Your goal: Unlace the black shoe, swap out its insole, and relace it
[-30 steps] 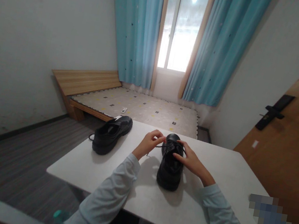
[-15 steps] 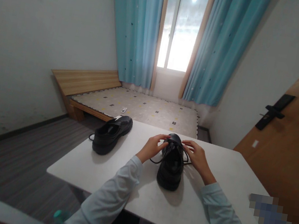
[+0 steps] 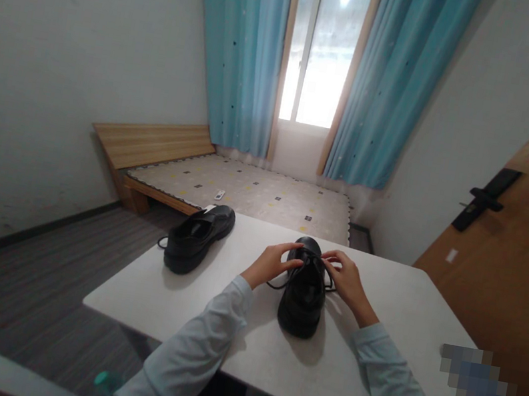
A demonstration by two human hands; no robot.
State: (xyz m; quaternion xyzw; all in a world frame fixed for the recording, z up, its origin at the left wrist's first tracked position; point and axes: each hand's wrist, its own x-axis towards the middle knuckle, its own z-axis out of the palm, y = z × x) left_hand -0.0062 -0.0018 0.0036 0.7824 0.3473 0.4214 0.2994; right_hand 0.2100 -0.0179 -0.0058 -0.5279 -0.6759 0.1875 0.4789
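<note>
The left hand [image 3: 269, 265] rests at the left side of the laced shoe's upper, thumb and forefinger slightly apart where they meet the black leather; whether a lace is pinched in that grip cannot be told. The right hand [image 3: 343, 277] is at the opposite side, fingers bent and tips close together by the lacing; its hold is too small to make out. The laced shoe [image 3: 301, 309] stands upright on the white desk [image 3: 206, 306], heel toward the person, between both hands. Loose laces [image 3: 275, 286] loop out on either side. A second black shoe [image 3: 186, 251] stands well apart, to the left.
</note>
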